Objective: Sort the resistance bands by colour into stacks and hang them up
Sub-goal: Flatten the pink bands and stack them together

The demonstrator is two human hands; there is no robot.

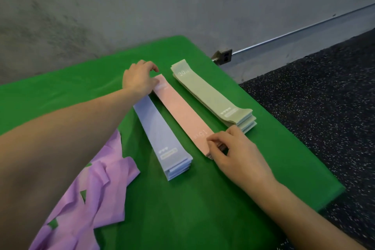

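I am squaring the pink stack [180, 114] lying between 2 other stacks on the green tabletop [203, 199]. My left hand [140, 79] is pinching its far end, my right hand [229, 148] its near end. These bands look light, floppy and slippery, so gripping both ends seems safest.

The left hand [139, 80] covers the far end of the blue stack [162, 138] and one corner of the pink stack [182, 116]. The purple bands [89, 201] are cut off by the bottom edge and partly hidden by the left forearm. Small print on the labels is too blurred to read.
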